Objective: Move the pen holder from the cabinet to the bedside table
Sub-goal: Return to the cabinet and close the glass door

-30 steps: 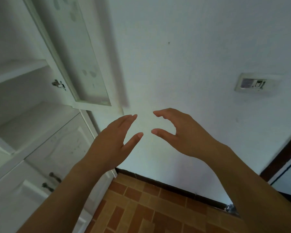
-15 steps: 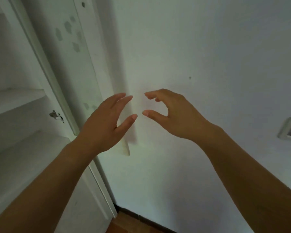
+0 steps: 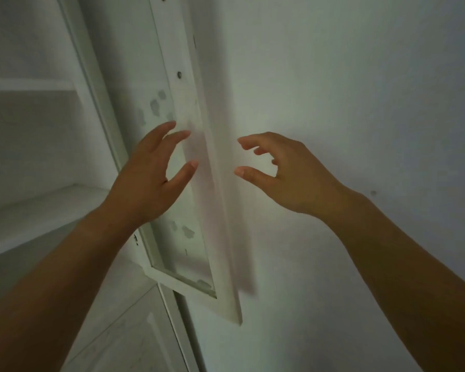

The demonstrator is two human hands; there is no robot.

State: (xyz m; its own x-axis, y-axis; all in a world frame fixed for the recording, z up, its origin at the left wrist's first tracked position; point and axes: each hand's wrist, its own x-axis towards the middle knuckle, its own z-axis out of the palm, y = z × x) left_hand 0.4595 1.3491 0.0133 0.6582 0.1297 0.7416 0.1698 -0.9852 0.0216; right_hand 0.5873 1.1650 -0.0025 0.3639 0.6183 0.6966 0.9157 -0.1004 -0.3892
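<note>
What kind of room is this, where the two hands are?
Probably a room in a home, maybe a bedroom. There is a white cabinet with bare shelves, its glass-panelled door swung open against a plain painted wall. Both hands, the left hand and right hand, are empty.

Dim, soft focus; corners dark, edges warped.

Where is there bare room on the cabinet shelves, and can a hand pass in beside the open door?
The lower shelf, left of the left hand, shows bare as far as visible; so does the upper shelf. No pen holder is in view. The glass door stands open against the wall, leaving the opening clear. The right hand is empty.
</note>
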